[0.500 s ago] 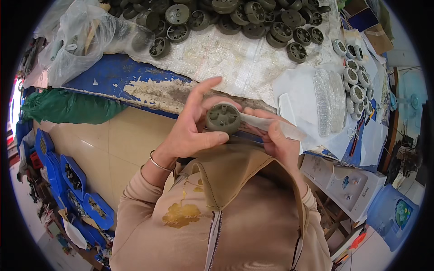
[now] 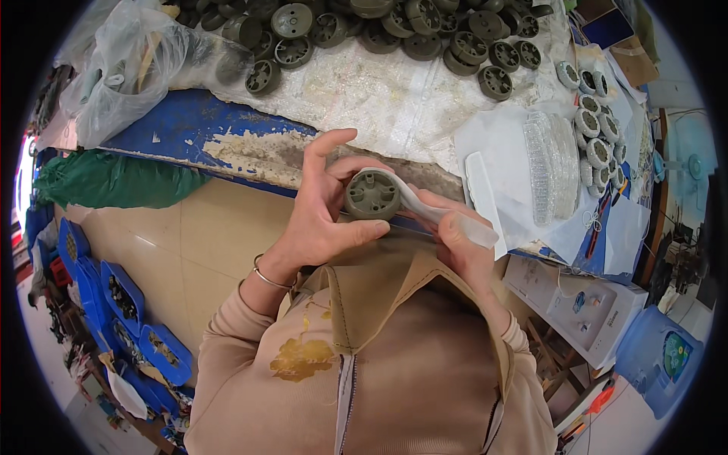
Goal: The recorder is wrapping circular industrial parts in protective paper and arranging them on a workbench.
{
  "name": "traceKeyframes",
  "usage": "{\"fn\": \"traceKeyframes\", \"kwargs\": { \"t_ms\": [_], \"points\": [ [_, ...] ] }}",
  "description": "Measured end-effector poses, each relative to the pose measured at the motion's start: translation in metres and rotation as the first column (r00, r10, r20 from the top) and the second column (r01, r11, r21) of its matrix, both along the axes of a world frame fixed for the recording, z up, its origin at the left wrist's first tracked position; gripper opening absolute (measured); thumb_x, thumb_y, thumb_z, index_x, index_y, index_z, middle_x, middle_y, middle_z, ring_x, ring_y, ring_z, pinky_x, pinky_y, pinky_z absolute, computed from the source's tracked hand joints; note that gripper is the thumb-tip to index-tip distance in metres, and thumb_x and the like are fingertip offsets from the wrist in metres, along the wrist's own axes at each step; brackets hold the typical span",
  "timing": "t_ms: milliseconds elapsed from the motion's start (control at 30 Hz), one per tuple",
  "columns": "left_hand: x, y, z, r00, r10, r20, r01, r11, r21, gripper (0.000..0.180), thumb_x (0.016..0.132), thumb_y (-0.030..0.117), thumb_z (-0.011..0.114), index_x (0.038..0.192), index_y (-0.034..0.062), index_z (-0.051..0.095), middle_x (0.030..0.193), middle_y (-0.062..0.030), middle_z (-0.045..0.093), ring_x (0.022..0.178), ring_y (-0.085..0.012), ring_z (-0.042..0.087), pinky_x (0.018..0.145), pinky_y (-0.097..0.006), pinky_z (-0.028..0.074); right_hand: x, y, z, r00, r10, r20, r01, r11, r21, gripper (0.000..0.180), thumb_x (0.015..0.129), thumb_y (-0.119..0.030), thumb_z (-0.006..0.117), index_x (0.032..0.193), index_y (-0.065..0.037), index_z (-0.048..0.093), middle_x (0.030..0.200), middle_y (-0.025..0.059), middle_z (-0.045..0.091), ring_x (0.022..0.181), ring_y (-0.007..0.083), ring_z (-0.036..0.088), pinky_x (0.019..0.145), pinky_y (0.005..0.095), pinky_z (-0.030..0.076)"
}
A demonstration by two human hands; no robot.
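My left hand [image 2: 322, 212] grips a round olive-green plastic wheel part [image 2: 372, 195] just above the front edge of the blue workbench [image 2: 189, 121]. A white strip of tape or label [image 2: 444, 212] curves around the wheel's right side. My right hand [image 2: 459, 243] holds that strip, its free end sticking out to the right. Both hands sit close to my chest.
A heap of matching green wheels [image 2: 394, 30] lies on a white sheet at the back of the bench. Taped wheels [image 2: 595, 129] line the right side beside clear plastic sheets [image 2: 550, 163]. A plastic bag [image 2: 125, 64] sits left, blue trays [image 2: 121, 303] on the floor.
The wheel and both hands have stayed in about the same place; the white strip lies wrapped a little further around the wheel's rim.
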State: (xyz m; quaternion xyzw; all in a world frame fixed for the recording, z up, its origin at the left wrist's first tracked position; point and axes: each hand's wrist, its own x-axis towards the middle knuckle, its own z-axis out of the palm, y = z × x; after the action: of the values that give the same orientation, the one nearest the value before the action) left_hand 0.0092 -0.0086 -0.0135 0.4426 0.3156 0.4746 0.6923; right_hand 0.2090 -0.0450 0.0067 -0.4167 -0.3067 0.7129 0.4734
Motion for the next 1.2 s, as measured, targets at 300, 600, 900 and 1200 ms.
{"fn": "traceKeyframes", "kwargs": {
  "t_ms": [300, 600, 900, 1200],
  "points": [
    [0.003, 0.003, -0.006, 0.988, -0.089, -0.128, 0.089, 0.996, -0.005, 0.097, 0.066, 0.006, 0.079, 0.139, 0.0105, 0.014, 0.114, -0.0121, 0.046, 0.106, -0.0207, 0.049, 0.093, -0.033, 0.041, -0.002, -0.002, -0.008, 0.992, 0.034, 0.121, -0.040, 0.998, 0.046, 0.051, 0.092, -0.035, 0.057, 0.121, 0.007, 0.054, 0.125, 0.0164, 0.057, 0.118, 0.0210, 0.052, 0.102, 0.0326, 0.037],
    [0.009, 0.000, 0.002, 0.985, -0.173, 0.023, 0.175, 0.983, -0.055, 0.096, 0.067, 0.013, 0.075, 0.143, 0.0081, 0.017, 0.122, -0.0197, 0.050, 0.111, -0.0248, 0.053, 0.096, -0.036, 0.042, 0.002, 0.000, 0.012, 0.992, 0.069, 0.109, -0.066, 0.997, -0.038, 0.048, 0.092, -0.032, 0.058, 0.121, 0.005, 0.056, 0.119, 0.0146, 0.060, 0.109, 0.0192, 0.057, 0.096, 0.0306, 0.044],
    [0.010, 0.000, 0.004, 0.986, -0.075, -0.150, 0.078, 0.997, 0.018, 0.093, 0.068, 0.004, 0.072, 0.142, 0.0063, 0.015, 0.114, -0.0195, 0.056, 0.105, -0.0219, 0.056, 0.093, -0.034, 0.044, -0.002, -0.011, -0.002, 0.981, -0.117, 0.156, 0.125, 0.991, -0.044, 0.030, 0.089, -0.013, 0.063, 0.113, 0.006, 0.061, 0.112, 0.0163, 0.063, 0.102, 0.0191, 0.060, 0.090, 0.0308, 0.048],
    [0.021, 0.002, -0.009, 0.981, 0.066, -0.183, -0.043, 0.991, 0.126, 0.088, 0.066, 0.004, 0.075, 0.136, 0.0063, 0.022, 0.109, -0.0122, 0.053, 0.101, -0.0165, 0.054, 0.089, -0.030, 0.045, -0.004, -0.010, -0.019, 0.944, -0.089, 0.317, 0.028, 0.981, 0.194, 0.027, 0.090, -0.004, 0.059, 0.116, 0.001, 0.061, 0.116, 0.0120, 0.063, 0.106, 0.0154, 0.059, 0.094, 0.0268, 0.044]
  ]
}}
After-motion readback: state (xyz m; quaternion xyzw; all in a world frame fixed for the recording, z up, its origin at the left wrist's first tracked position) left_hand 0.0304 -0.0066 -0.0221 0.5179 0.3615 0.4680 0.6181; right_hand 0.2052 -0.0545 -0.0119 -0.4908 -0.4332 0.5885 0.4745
